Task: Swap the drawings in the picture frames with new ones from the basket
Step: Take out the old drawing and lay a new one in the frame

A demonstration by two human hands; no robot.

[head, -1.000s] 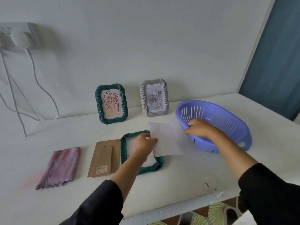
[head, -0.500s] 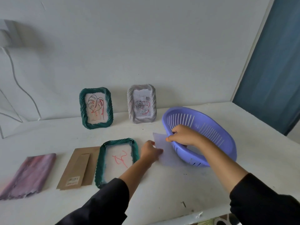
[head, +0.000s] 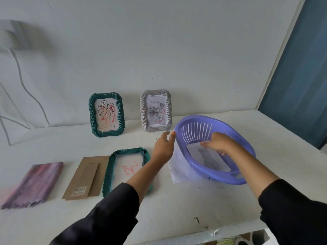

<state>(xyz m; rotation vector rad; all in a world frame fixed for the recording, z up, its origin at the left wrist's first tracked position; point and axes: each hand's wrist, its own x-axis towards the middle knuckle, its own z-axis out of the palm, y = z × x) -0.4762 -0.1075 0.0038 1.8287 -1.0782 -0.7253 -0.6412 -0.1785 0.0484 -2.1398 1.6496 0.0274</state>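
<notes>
A white table (head: pixel 177 206) stands against a bare wall. Toward its right edge sits the purple basket (head: pixel 203 171), tipped, with a loose sheet (head: pixel 178 168) tucked under its left side and fresh drawings (head: pixel 198 152) inside. They look thin, light and limp, quick to crease, so I'd pinch one by an edge. The right hand (head: pixel 219 144) reaches into the basket, thumb and fingers seemingly pinching the top drawing's upper edge. The left hand (head: pixel 162 149) hovers with its fingers spread, tips at the basket's left rim.
</notes>
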